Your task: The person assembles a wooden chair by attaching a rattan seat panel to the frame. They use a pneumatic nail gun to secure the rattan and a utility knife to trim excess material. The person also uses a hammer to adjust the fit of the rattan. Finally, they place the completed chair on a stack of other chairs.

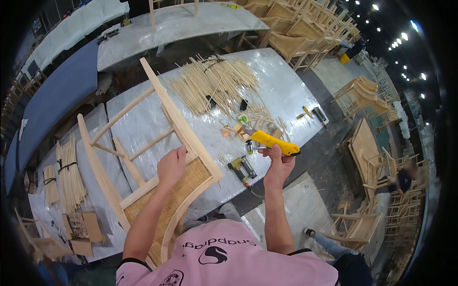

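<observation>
Fingers of our L hand (171, 168) curl together at the chair frame (179, 117) on the table (281, 86); can't tell if gripping. Rungs (122, 117) look joined, cane panel (194, 175) in; work left unclear. Rods (214, 86) lie loose. Our R hand (279, 169) has fingers clamped on a yellow utility knife (267, 139), blade out.

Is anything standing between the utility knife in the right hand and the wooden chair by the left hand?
Nothing visible blocks the gap between the yellow utility knife, held up in the right hand, and the wooden chair. A nail gun appears between them in this view, but it lies lower, on the tabletop.
</observation>
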`<state>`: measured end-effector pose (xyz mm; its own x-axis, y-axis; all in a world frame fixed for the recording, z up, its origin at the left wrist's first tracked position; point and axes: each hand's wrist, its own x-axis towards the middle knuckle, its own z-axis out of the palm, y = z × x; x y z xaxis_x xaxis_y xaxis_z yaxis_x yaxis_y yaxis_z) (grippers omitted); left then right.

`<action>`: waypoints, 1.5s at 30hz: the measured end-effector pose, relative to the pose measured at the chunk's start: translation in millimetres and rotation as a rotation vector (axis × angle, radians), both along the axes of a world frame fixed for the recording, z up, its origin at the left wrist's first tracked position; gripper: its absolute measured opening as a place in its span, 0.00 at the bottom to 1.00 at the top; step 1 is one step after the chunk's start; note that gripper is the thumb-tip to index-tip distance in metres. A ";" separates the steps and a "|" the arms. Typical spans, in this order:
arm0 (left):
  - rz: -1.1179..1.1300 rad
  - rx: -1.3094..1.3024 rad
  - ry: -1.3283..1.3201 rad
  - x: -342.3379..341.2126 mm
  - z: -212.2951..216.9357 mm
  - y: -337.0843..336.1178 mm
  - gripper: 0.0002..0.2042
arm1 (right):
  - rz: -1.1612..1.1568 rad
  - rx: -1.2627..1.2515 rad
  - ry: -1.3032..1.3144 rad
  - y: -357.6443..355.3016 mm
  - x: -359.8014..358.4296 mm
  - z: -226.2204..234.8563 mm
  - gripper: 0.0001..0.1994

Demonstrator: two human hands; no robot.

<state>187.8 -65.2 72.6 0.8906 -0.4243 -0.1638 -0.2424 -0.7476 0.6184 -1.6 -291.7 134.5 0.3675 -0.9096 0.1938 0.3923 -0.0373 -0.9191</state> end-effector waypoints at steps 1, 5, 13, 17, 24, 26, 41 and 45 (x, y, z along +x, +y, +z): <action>-0.011 0.006 0.006 -0.2 2.6 1.4 0.28 | 0.029 0.009 -0.044 7.7 -0.2 7.4 0.10; -0.066 -0.046 0.003 -2.1 10.8 7.7 0.26 | 0.077 0.140 -0.271 34.2 10.6 15.9 0.11; -0.304 -0.142 -0.052 1.3 7.6 24.0 0.23 | 0.118 -0.058 -0.055 89.6 43.0 39.0 0.09; -0.346 -0.126 0.004 4.5 17.0 29.1 0.24 | 0.337 -0.198 0.046 104.0 52.5 31.4 0.05; -0.359 -0.160 -0.034 8.3 -0.8 27.8 0.24 | 0.300 -0.031 -0.033 133.5 112.0 -5.8 0.13; -0.348 -0.194 -0.073 8.5 -4.0 27.6 0.23 | 0.335 -0.059 -0.137 134.9 123.3 -22.4 0.14; -0.333 -0.192 -0.056 10.4 -8.2 30.5 0.23 | 0.308 -0.056 -0.138 141.5 144.0 -46.5 0.14; -0.337 -0.174 -0.037 11.1 -5.9 30.2 0.23 | 0.291 -0.034 -0.137 144.5 145.7 -44.7 0.14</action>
<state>198.9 -35.0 66.7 0.7001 -0.7132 -0.0337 -0.4818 -0.5067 0.7149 144.1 -147.2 89.8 0.5795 -0.7624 0.2878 0.5110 0.0649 -0.8571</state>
